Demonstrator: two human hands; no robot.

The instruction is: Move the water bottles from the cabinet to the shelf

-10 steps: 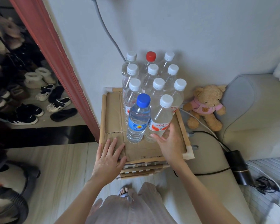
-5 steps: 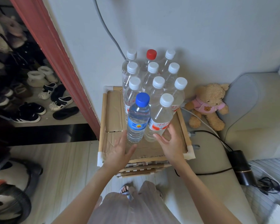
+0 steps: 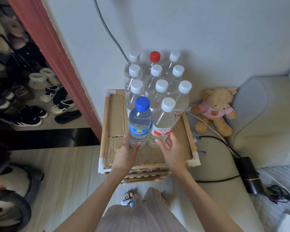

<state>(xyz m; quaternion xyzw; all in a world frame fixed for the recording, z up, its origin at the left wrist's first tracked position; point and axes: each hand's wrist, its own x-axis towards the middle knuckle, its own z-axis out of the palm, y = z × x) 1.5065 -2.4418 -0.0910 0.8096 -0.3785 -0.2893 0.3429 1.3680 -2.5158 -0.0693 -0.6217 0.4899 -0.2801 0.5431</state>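
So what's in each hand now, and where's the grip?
Left hand grips the blue-capped bottle around its lower body. Right hand is open beside the front white-capped bottle, holding nothing.

Lighting: soft, even daylight, moderately bright; source not in view. Wall evenly lit, pale grey-blue cast. Shadows: faint and diffuse, a soft one on the wall behind the bottles and below the teddy bear. Dim zone: shoe rack at left, underexposed, detail lost in the darkest parts. Glare: small highlights on the clear plastic and the bottle caps; none blown out. Focus: centre sharp, labels legible. Distortion: wide-angle bowing, door frame leaning, edges stretched. Blur: lower corners soft and smeared.
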